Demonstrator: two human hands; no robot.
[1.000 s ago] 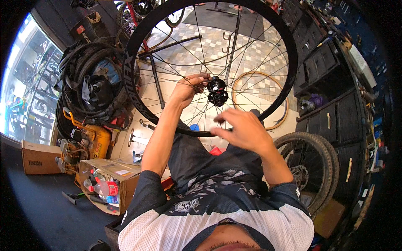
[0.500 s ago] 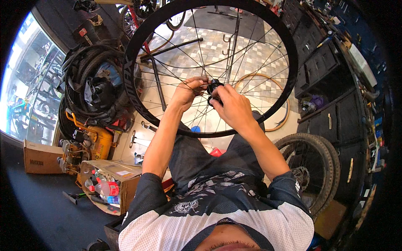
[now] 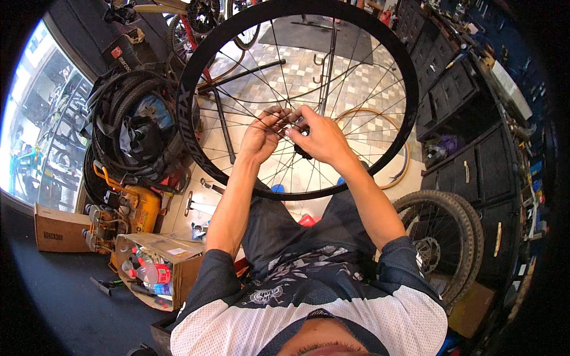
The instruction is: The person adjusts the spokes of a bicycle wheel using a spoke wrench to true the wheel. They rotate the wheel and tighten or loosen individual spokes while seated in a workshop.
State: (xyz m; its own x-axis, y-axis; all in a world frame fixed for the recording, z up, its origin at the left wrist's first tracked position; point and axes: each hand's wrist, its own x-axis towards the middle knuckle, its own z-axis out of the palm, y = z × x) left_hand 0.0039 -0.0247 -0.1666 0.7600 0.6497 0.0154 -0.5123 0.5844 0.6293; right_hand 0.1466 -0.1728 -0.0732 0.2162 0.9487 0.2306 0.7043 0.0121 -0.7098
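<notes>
A black bicycle wheel is upright before me, its deep rim (image 3: 408,95) rising beyond my knees and its thin dark spokes (image 3: 282,53) running inward. Around the middle, part of the black hub (image 3: 303,149) shows below my right hand. My left hand (image 3: 263,136) is closed among the spokes just left of the hub, palm partly turned up. Pressed close to it, my right hand (image 3: 320,137) has thumb and forefinger pinched together over the hub's upper part. Whatever is between the fingertips of both hands is too small and covered to name.
Tyres (image 3: 113,113) are heaped at left above a yellow compressor (image 3: 142,207). An open cardboard box (image 3: 184,261) with bottles stands near my left elbow. Black drawers (image 3: 469,172) line the right, with knobby-tyred wheels (image 3: 469,237) leaning below. A tan-edged tyre (image 3: 405,160) lies behind the wheel.
My right hand has shifted up and left off the hub's front to meet my left fingertips. My left fingers have curled in, and more of the hub's lower part shows.
</notes>
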